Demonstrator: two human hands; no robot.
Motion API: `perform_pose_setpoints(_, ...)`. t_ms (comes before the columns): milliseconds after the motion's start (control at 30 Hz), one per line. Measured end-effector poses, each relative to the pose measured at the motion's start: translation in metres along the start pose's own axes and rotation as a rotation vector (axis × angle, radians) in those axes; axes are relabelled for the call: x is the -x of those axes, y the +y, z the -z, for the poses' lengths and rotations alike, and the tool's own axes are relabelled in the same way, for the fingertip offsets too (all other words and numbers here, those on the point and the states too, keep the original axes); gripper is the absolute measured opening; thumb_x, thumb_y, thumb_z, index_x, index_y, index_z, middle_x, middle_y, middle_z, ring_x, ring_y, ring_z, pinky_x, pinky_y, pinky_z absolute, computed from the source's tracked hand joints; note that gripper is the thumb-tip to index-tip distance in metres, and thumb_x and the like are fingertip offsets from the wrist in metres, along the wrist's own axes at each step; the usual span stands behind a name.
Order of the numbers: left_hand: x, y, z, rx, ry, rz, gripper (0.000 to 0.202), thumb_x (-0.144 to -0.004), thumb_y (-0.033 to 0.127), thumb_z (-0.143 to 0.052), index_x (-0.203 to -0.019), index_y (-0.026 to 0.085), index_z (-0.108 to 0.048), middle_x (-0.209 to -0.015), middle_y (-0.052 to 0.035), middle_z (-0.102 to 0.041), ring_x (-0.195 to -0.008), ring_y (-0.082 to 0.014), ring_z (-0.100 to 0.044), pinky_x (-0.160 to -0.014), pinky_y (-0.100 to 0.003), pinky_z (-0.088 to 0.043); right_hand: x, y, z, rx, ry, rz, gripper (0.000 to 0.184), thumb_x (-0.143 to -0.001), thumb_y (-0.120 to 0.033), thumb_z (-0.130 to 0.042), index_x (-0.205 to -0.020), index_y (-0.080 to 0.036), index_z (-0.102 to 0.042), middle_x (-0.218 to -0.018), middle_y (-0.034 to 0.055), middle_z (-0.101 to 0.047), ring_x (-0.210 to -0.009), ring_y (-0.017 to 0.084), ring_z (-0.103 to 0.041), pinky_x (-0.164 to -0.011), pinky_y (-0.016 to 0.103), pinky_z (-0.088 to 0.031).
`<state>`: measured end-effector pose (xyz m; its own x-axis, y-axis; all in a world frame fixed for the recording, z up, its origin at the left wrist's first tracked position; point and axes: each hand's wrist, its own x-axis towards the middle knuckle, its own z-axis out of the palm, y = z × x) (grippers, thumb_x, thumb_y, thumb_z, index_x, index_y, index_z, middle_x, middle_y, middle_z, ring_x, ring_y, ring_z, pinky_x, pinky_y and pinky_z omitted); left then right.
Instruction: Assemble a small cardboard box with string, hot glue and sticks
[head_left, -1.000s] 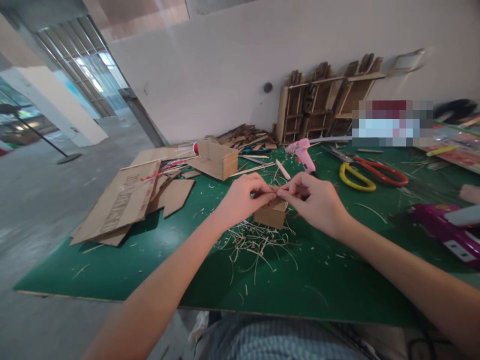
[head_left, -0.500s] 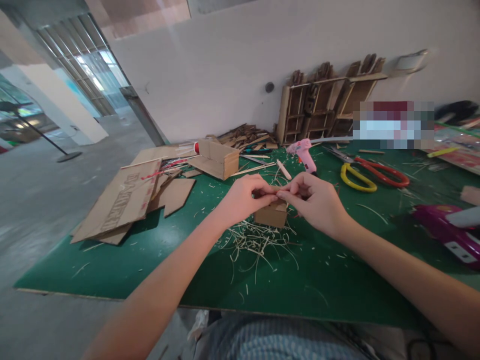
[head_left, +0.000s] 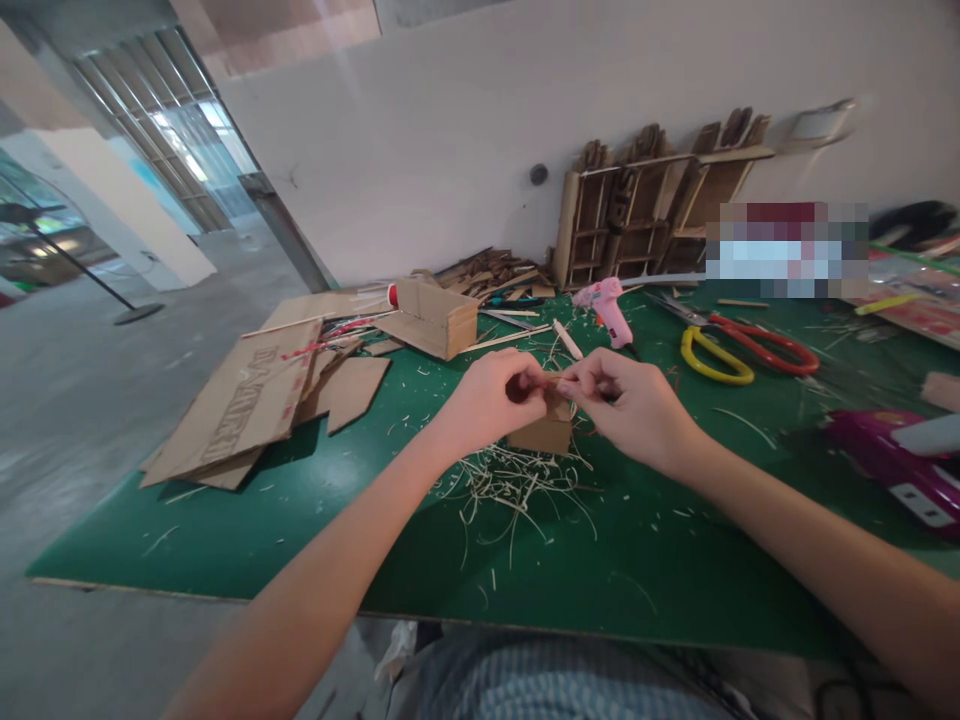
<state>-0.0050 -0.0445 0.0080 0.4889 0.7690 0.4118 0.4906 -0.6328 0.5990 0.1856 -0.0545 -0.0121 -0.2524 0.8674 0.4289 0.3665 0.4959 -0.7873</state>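
Observation:
Over the middle of the table, my left hand (head_left: 501, 395) and my right hand (head_left: 621, 400) meet fingertip to fingertip. Between their pinched fingers runs a thin brown strip (head_left: 553, 378), possibly cardboard; the fingers cover most of it. Directly beneath sits a small cardboard box (head_left: 541, 437), its upper part hidden by my hands. Thin pale shavings (head_left: 517, 485) lie in a tangle in front of the box. A pink glue gun (head_left: 611, 312) stands just beyond my right hand.
Scissors with yellow and red handles (head_left: 720, 350) lie to the right, a purple tool (head_left: 900, 460) nearer the edge. Cardboard sheets (head_left: 232, 400) are stacked at left. A folded cardboard piece (head_left: 427, 320) and wooden racks (head_left: 652, 215) stand toward the wall.
My left fingers have shifted slightly and bent more, with the thumb drawn back a little from the right fingertips. The things on the table have stayed put.

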Motion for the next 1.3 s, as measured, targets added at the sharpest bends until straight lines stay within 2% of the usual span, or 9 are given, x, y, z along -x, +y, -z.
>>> perform_pose_setpoints(267,0.002,0.0,-0.001,-0.011,0.031,0.036,0.005,-0.074,0.014,-0.054,-0.076,0.018,-0.055,-0.074,0.0011,-0.05,-0.065,-0.0108,-0.046,-0.061,-0.026,-0.039,-0.003,0.006,0.004,0.101,-0.046,0.073,0.025,-0.086,-0.027,-0.056,-0.069,-0.021,-0.039,-0.084,0.006,-0.064,-0.065,0.014,-0.057,-0.055,0.026,-0.045)
perform_pose_setpoints(367,0.002,-0.002,-0.001,-0.003,0.028,0.038,0.005,-0.074,0.014,-0.054,-0.077,0.018,-0.055,-0.076,0.0005,-0.051,-0.066,-0.0109,-0.047,-0.06,-0.026,-0.04,-0.003,0.005,0.005,0.164,-0.062,0.105,0.016,-0.085,-0.024,-0.056,-0.073,-0.021,-0.046,-0.074,0.0024,-0.061,-0.058,0.011,-0.053,-0.053,0.026,-0.043)
perform_pose_setpoints(467,0.002,-0.004,0.001,0.013,-0.001,0.052,0.003,-0.076,0.016,-0.054,-0.079,0.018,-0.053,-0.078,-0.0004,-0.053,-0.068,-0.0114,-0.048,-0.06,-0.026,-0.042,-0.003,0.002,0.007,0.231,-0.079,0.126,0.005,-0.087,-0.025,-0.055,-0.086,-0.02,-0.055,-0.064,-0.0016,-0.056,-0.051,0.01,-0.049,-0.049,0.024,-0.039)
perform_pose_setpoints(600,0.002,-0.004,0.006,0.001,-0.031,0.067,0.004,-0.077,0.018,-0.055,-0.079,0.018,-0.052,-0.08,-0.0011,-0.053,-0.069,-0.0116,-0.05,-0.061,-0.026,-0.044,-0.002,-0.001,0.009,0.297,-0.063,0.186,0.009,-0.088,-0.024,-0.055,-0.094,-0.02,-0.06,-0.066,-0.0015,-0.058,-0.051,0.009,-0.048,-0.05,0.024,-0.04)
perform_pose_setpoints(733,0.002,-0.003,0.01,-0.017,-0.051,0.044,0.003,-0.078,0.016,-0.054,-0.078,0.018,-0.054,-0.082,-0.002,-0.056,-0.072,-0.0122,-0.052,-0.062,-0.026,-0.045,-0.002,-0.002,0.01,0.322,-0.044,0.221,0.01,-0.088,-0.023,-0.056,-0.095,-0.019,-0.062,-0.064,-0.002,-0.058,-0.05,0.009,-0.048,-0.049,0.023,-0.04)
perform_pose_setpoints(933,0.002,-0.001,0.015,-0.074,-0.078,0.013,0.006,-0.081,0.016,-0.054,-0.079,0.017,-0.059,-0.085,-0.0025,-0.057,-0.072,-0.0113,-0.053,-0.066,-0.027,-0.045,-0.003,-0.001,0.009,0.375,-0.024,0.282,0.01,-0.089,-0.023,-0.054,-0.092,-0.019,-0.063,-0.076,0.0009,-0.064,-0.053,0.009,-0.05,-0.053,0.025,-0.042)
perform_pose_setpoints(1133,0.001,0.002,0.021,-0.141,-0.184,0.08,0.017,-0.091,0.025,-0.047,-0.081,0.018,-0.058,-0.087,-0.0035,-0.058,-0.07,-0.0129,-0.052,-0.062,-0.029,-0.042,-0.005,0.005,0.012,0.399,-0.016,0.258,0.011,-0.089,-0.021,-0.053,-0.087,-0.019,-0.064,-0.078,0.0013,-0.063,-0.057,0.01,-0.05,-0.056,0.026,-0.042)
perform_pose_setpoints(1300,0.002,0.006,0.023,-0.179,-0.252,0.131,0.022,-0.095,0.029,-0.038,-0.084,0.019,-0.054,-0.093,-0.0044,-0.055,-0.079,-0.015,-0.053,-0.07,-0.032,-0.044,-0.006,0.008,0.011,0.409,-0.019,0.237,0.011,-0.089,-0.021,-0.053,-0.088,-0.018,-0.064,-0.076,0.0008,-0.061,-0.056,0.009,-0.048,-0.056,0.025,-0.041)
